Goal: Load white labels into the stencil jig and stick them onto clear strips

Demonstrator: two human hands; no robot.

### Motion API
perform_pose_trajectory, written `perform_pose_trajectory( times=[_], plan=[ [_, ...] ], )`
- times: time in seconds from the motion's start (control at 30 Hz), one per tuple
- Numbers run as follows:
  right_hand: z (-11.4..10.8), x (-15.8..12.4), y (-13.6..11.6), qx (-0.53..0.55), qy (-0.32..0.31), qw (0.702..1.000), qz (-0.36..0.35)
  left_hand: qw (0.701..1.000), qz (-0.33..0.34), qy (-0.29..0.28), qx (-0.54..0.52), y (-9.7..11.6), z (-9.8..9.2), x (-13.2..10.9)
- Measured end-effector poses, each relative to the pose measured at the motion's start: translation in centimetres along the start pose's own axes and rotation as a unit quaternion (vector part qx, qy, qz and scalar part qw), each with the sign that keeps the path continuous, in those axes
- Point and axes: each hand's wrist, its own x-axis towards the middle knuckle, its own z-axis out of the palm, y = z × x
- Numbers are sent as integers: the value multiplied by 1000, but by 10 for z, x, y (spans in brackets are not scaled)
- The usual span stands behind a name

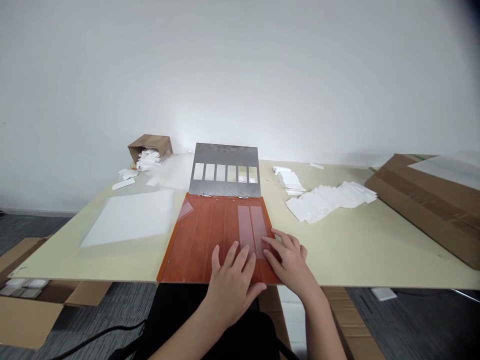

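An orange-red board (204,235) with long shallow grooves lies at the table's front edge. Hinged to its far side, a grey metal plate (225,152) with a row of rectangular windows is raised. Two pale translucent strips, a left strip (245,225) and a right strip (258,222), lie side by side in the right grooves. My right hand (290,262) has its fingers apart, fingertips at the right strip's edge. My left hand (232,287) is spread over the board's near part, fingertips close to the left strip's lower end. Another translucent piece (185,210) lies askew at the far-left corner.
Left of the board lies a white translucent sheet (129,217); behind it, a small carton (159,142) spills white pieces. To the right are a small white stack (290,181) and fanned white sleeves (330,200). A large cardboard box (427,205) stands far right. An open carton (30,320) sits below left.
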Motion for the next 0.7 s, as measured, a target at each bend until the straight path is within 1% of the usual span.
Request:
perform_pose_trajectory(
  times=[0.17, 0.3, 0.37, 0.47, 0.57, 0.6, 0.7],
  plan=[
    [-2, 10, -2, -16, -23, 1000, 10, 1000, -22, -6, -13, -6, -9, -3],
    [0, 15, 0, -24, -31, 999, 20, 996, -79, -30, -16, -26, -23, -5],
    [2, 15, 1, -22, -31, 999, 22, 991, -126, -35, -2, -41, -32, -5],
    [4, 16, 1, -17, -30, 999, 26, 977, -207, -26, 42, -69, -43, -2],
    [6, 16, 2, -16, -29, 999, 32, 949, -311, -14, 52, -101, -54, 2],
    [7, 16, 2, -15, -26, 999, 32, 940, -337, -13, 46, -111, -57, 4],
    [7, 15, 2, -10, -9, 1000, 21, 925, -380, -6, 21, -138, -64, 7]
  ],
)
